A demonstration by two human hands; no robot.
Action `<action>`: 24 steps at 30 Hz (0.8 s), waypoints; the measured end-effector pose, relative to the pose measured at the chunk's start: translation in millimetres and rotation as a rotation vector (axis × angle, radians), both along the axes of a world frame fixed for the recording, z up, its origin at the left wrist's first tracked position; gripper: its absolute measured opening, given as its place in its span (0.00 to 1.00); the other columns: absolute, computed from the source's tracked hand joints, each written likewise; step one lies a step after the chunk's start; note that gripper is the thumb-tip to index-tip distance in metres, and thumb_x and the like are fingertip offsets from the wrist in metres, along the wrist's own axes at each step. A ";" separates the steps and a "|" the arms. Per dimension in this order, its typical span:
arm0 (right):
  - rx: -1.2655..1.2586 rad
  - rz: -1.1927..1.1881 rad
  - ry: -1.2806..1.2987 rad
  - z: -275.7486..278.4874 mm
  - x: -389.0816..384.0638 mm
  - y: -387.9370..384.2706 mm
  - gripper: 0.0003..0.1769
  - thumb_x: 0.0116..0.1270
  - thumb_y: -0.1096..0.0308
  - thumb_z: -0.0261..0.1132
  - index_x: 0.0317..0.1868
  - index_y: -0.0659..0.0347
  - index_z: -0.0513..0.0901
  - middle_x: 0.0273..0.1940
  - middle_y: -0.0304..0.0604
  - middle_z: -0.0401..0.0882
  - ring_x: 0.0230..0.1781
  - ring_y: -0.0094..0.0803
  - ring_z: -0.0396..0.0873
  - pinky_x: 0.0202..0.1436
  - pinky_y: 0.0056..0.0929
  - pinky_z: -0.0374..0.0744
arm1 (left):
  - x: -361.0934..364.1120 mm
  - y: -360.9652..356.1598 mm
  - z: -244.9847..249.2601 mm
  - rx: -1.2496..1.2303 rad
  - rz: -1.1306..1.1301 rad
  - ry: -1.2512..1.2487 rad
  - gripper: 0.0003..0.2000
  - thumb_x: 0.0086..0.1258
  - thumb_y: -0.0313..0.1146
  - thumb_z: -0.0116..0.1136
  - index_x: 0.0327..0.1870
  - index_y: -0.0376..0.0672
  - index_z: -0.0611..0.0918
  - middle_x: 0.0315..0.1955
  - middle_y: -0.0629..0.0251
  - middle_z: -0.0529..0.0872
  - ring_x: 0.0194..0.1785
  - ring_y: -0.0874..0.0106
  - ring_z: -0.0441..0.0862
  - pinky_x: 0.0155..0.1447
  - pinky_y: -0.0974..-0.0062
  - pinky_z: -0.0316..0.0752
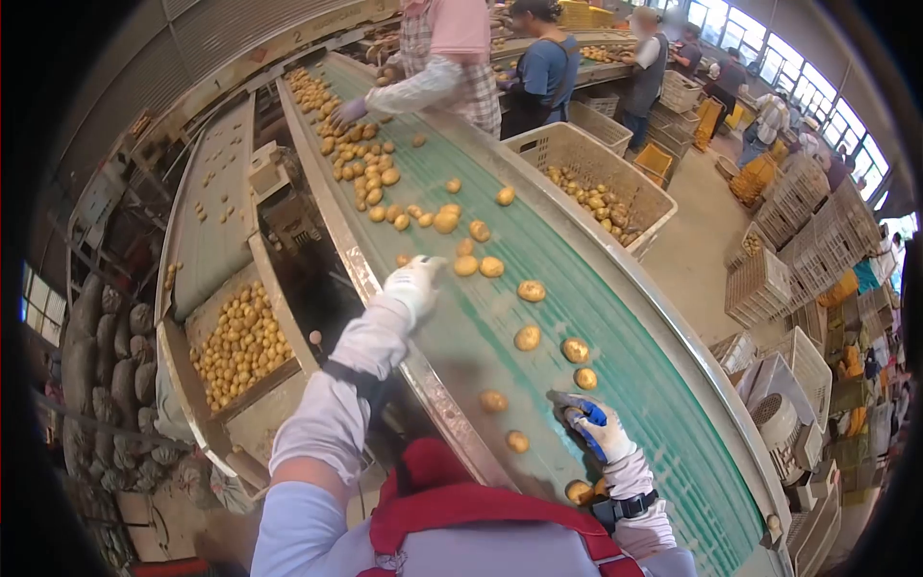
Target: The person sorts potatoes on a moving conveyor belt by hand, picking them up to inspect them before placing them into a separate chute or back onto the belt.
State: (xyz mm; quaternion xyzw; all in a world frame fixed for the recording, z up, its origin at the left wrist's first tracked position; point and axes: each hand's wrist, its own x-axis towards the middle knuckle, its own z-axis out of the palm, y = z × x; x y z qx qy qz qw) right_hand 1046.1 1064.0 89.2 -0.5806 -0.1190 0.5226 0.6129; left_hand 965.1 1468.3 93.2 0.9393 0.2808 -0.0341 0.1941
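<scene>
My left hand [415, 287], in a white glove, reaches over the green conveyor belt [615, 337] with its fingers stretched out. Beside it lies a potato [402, 261], partly covered by the fingers. My right hand [598, 430], in a white and blue glove with dark, dirty-looking fingertips, is low over the belt at the lower right. Its fingers are curled, and whatever they may hold cannot be made out. Close by are a potato [586, 378] above it, another potato [517, 441] to its left and a potato [579, 491] near the wrist.
Potatoes [361, 168] crowd the belt's far left side, where a co-worker's gloved hand [351, 111] reaches in. Metal rails [433, 385] edge the belt. Left stands a bin of potatoes [240, 337]; right, a plastic crate [654, 197] with potatoes. Several people and stacked crates [827, 231] stand beyond.
</scene>
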 end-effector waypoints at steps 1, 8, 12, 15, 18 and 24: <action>0.020 0.046 -0.018 4.4 0.0 3.1 0.21 0.68 0.71 0.60 0.61 0.65 0.79 0.58 0.42 0.80 0.53 0.27 0.76 0.60 0.26 0.73 | 2.1 1.7 5.8 0.002 -0.006 -0.012 0.22 0.61 0.35 0.66 0.59 0.50 0.80 0.56 0.54 0.81 0.56 0.55 0.82 0.62 0.65 0.76; 0.072 0.236 0.033 13.8 -28.6 25.6 0.25 0.69 0.65 0.63 0.65 0.63 0.75 0.65 0.43 0.74 0.61 0.31 0.74 0.63 0.29 0.73 | 13.7 -7.1 -13.3 0.078 -0.086 0.411 0.26 0.59 0.42 0.68 0.61 0.55 0.78 0.60 0.46 0.71 0.57 0.52 0.80 0.61 0.63 0.76; 0.161 0.309 -0.031 25.3 -38.6 27.3 0.25 0.69 0.62 0.62 0.64 0.64 0.76 0.65 0.47 0.74 0.62 0.35 0.74 0.68 0.33 0.68 | -2.2 -11.9 -35.2 0.081 -0.167 0.287 0.22 0.60 0.40 0.67 0.57 0.53 0.81 0.52 0.45 0.78 0.55 0.53 0.80 0.58 0.62 0.77; 0.078 0.259 -0.268 54.8 -26.3 22.8 0.26 0.67 0.62 0.62 0.63 0.66 0.76 0.60 0.46 0.78 0.59 0.34 0.75 0.65 0.32 0.70 | -20.2 -30.5 -15.9 -0.402 -0.051 -0.023 0.20 0.66 0.40 0.65 0.57 0.48 0.79 0.46 0.60 0.83 0.47 0.63 0.85 0.48 0.67 0.81; 0.181 0.011 -0.499 66.3 -23.5 39.2 0.25 0.65 0.64 0.63 0.62 0.64 0.78 0.57 0.48 0.79 0.56 0.37 0.77 0.62 0.32 0.73 | -64.3 -80.1 30.3 -1.700 0.258 -0.513 0.19 0.72 0.42 0.61 0.61 0.50 0.76 0.49 0.65 0.83 0.46 0.65 0.85 0.47 0.65 0.82; 0.585 0.410 -1.217 108.0 -84.4 141.7 0.26 0.55 0.69 0.68 0.57 0.54 0.79 0.61 0.51 0.74 0.61 0.53 0.73 0.66 0.48 0.71 | -135.8 -145.1 46.2 -0.524 -0.461 -1.019 0.15 0.74 0.33 0.53 0.59 0.41 0.73 0.56 0.57 0.80 0.54 0.61 0.82 0.58 0.61 0.79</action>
